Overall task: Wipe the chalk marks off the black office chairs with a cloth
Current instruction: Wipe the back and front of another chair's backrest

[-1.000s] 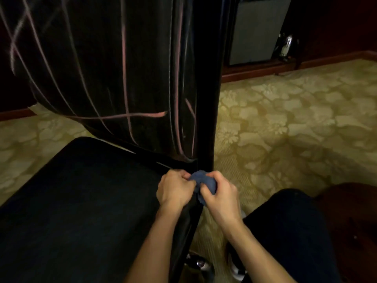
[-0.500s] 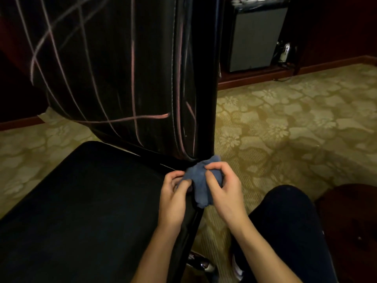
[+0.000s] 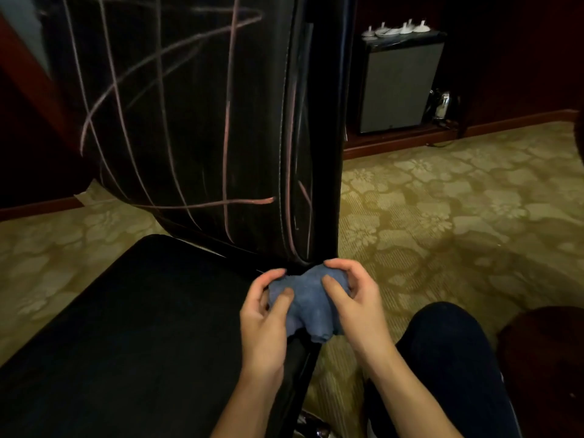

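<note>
You've opened the balled blue cloth (image 3: 308, 303) out since a second ago; your left hand (image 3: 264, 324) and right hand (image 3: 354, 303) both pinch it at six o'clock below the chair back (image 3: 189, 121), whose chalk marks (image 3: 226, 121) remain unwiped

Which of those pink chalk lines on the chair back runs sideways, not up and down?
The thick pink stroke low on the backrest, ending bluntly near the stitched seam; the others around it run upward or curve.
</note>
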`<action>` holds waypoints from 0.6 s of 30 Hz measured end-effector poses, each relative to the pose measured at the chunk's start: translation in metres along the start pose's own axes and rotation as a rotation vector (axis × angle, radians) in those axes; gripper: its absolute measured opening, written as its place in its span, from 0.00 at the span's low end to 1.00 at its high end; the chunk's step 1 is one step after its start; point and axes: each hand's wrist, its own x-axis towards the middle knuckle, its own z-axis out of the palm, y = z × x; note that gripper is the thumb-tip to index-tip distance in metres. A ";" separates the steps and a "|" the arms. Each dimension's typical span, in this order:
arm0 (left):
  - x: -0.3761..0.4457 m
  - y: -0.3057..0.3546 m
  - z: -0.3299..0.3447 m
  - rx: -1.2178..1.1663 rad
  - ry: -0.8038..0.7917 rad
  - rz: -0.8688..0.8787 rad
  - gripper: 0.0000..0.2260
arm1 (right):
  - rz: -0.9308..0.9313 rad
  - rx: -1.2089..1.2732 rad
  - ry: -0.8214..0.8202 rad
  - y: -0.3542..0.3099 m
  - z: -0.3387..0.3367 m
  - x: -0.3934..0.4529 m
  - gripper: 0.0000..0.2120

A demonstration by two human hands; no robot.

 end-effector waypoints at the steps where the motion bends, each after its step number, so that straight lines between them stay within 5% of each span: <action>1: 0.000 -0.001 0.000 -0.006 -0.001 -0.039 0.10 | 0.005 0.006 -0.001 -0.003 0.000 -0.001 0.11; 8: 0.001 0.012 0.000 0.038 0.043 0.052 0.09 | 0.102 -0.006 -0.011 -0.009 0.004 0.002 0.27; 13: 0.000 0.024 -0.003 0.107 -0.055 0.036 0.15 | 0.034 0.221 0.146 -0.021 0.010 -0.009 0.21; 18: -0.002 0.037 -0.007 -0.015 -0.077 0.008 0.19 | -0.213 -0.271 -0.114 -0.021 0.005 -0.007 0.33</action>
